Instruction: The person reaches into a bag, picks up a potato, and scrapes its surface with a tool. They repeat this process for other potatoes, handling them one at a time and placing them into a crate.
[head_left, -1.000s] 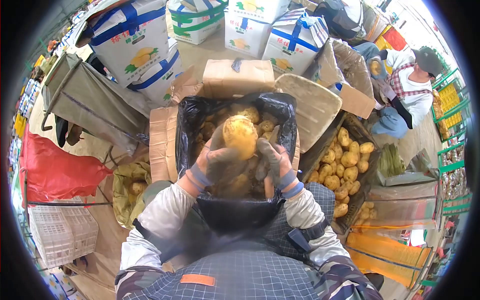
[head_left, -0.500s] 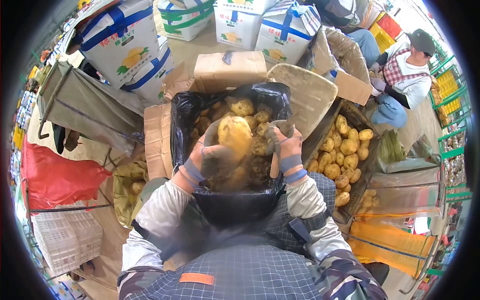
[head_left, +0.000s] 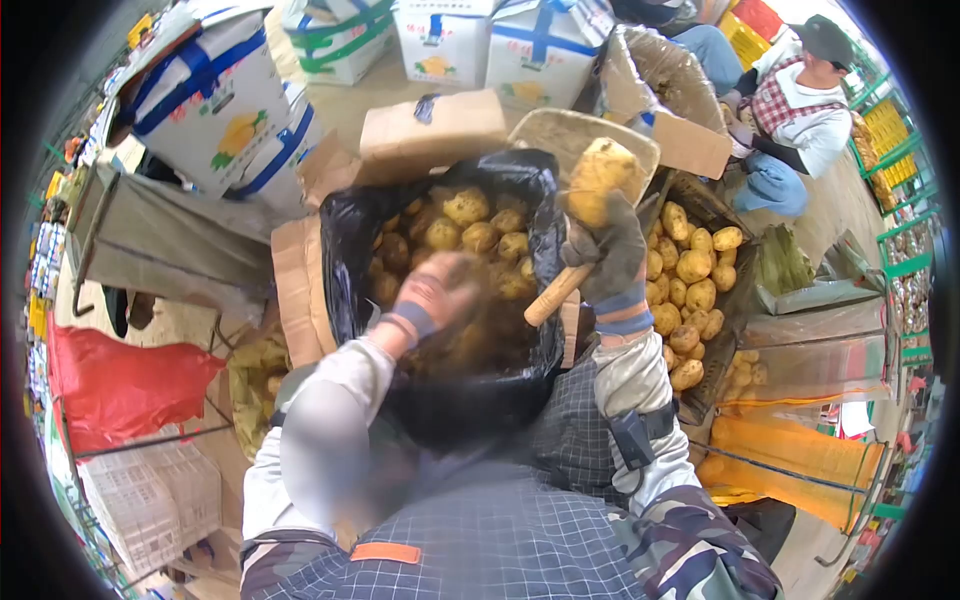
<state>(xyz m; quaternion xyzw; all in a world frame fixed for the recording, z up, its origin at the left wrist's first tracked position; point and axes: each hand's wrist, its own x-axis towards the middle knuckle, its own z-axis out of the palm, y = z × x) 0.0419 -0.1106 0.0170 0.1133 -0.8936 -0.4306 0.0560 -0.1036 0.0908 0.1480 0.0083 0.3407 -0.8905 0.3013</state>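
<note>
My right hand (head_left: 615, 262), in a dirty knit glove, is closed round a large yellow potato (head_left: 603, 180) over the right rim of the box. A light wooden handle (head_left: 556, 296) sticks out below its thumb; whatever the handle belongs to is hidden in the glove. My left hand (head_left: 437, 293), gloved too, is low over the potatoes in the box, its fingers smeared by motion. Several soil-covered potatoes (head_left: 466, 208) lie in this box, which has a black plastic liner (head_left: 342, 240) and stands right in front of me.
On the right, a dark crate (head_left: 727, 300) holds several cleaner potatoes (head_left: 697, 265). A pale board (head_left: 540, 125) leans behind the box. White cartons (head_left: 205, 120) stand at the back. A person (head_left: 800, 110) sits at the back right. Left are a grey sack (head_left: 180, 235) and red sheeting (head_left: 125, 380).
The large potato has passed from my left hand to my right, which has moved right and away from me. My left hand has dropped toward the potatoes in the box.
</note>
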